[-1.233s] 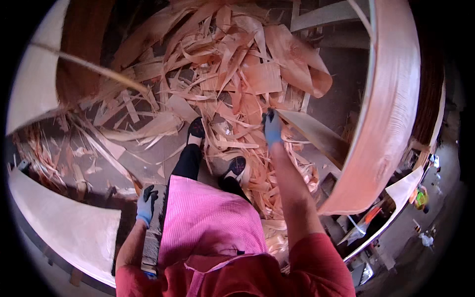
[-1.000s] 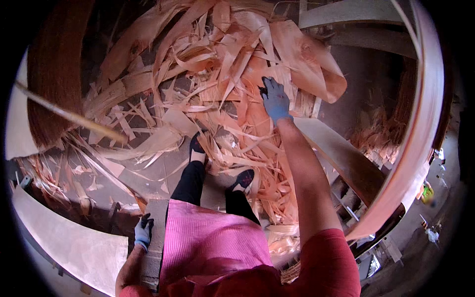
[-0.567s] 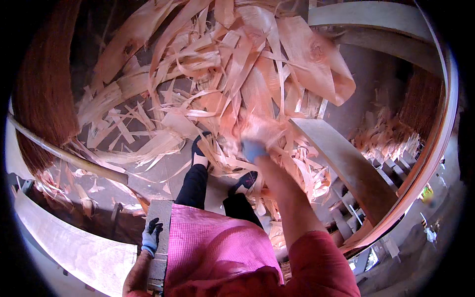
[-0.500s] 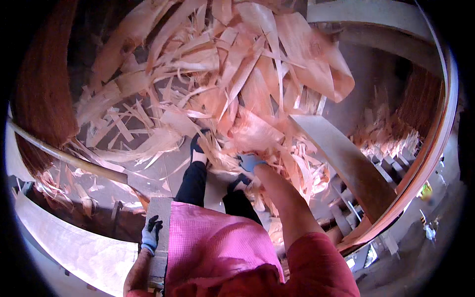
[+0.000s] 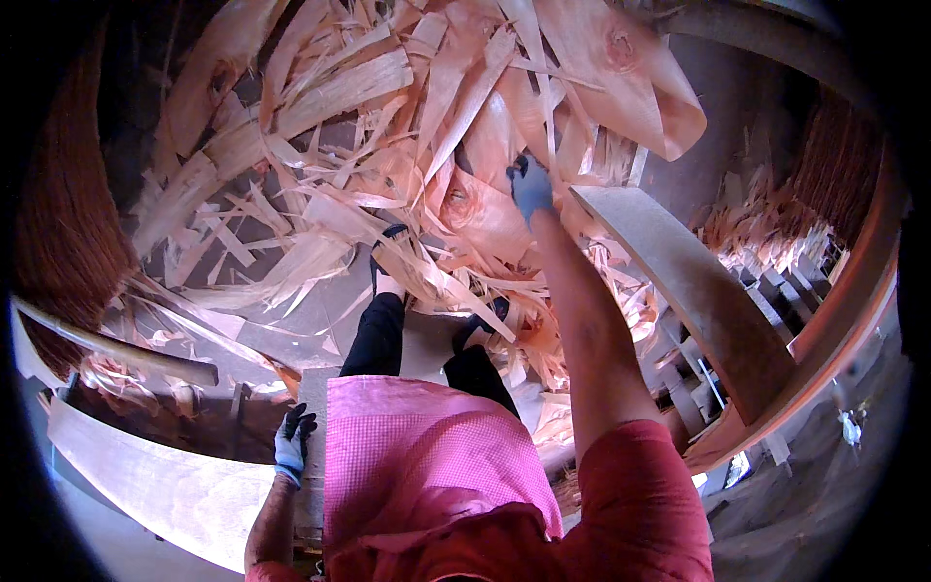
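Fingers of the right hand [image 5: 530, 187] close on a veneer sheet [image 5: 485, 209] in the scrap pile [image 5: 320, 126], arm stretched forward. Its long axis runs away from the person, past the shoes. Well behind, the left hand [image 5: 290, 441] rests loosely curled on a block [image 5: 312, 407].

The wood veneer strips [image 5: 320, 194] are looking thin, matt and splintery; the pink apron [image 5: 427, 456] is showing woven cloth.
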Action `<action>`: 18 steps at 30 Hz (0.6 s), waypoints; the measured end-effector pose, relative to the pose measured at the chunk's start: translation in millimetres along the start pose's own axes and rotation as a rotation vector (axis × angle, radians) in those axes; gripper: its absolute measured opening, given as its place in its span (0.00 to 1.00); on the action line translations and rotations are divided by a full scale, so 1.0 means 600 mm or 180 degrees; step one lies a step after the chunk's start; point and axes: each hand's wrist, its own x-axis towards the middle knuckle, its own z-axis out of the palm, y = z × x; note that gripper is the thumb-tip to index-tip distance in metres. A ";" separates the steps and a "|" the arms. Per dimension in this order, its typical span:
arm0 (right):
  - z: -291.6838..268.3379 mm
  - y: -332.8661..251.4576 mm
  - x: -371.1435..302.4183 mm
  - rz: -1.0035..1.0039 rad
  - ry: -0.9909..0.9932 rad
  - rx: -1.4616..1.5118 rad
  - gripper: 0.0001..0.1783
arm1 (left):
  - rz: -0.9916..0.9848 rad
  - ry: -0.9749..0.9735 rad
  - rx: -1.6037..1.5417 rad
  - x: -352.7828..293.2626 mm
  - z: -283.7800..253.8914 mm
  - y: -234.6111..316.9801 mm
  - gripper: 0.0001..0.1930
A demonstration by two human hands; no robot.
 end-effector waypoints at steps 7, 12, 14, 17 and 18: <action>-0.090 -0.048 -0.145 0.0580 -0.0698 0.1342 0.11 | 0.0033 0.0362 -0.0027 -0.014 -0.012 -0.001 0.18; -0.194 -0.067 -0.303 0.0700 -0.0639 0.2053 0.10 | 0.0542 0.0075 0.0393 0.015 0.038 0.054 0.19; -0.215 -0.069 -0.353 0.0697 -0.0542 0.1796 0.10 | 0.0631 -0.0043 0.0509 0.011 0.084 0.107 0.19; -0.230 -0.085 -0.384 0.0640 -0.0578 0.1580 0.11 | 0.0802 -0.0271 0.0089 0.006 0.128 0.143 0.20; -0.239 -0.089 -0.393 0.0658 -0.0611 0.1688 0.12 | 0.0842 -0.0321 0.0172 0.004 0.141 0.155 0.20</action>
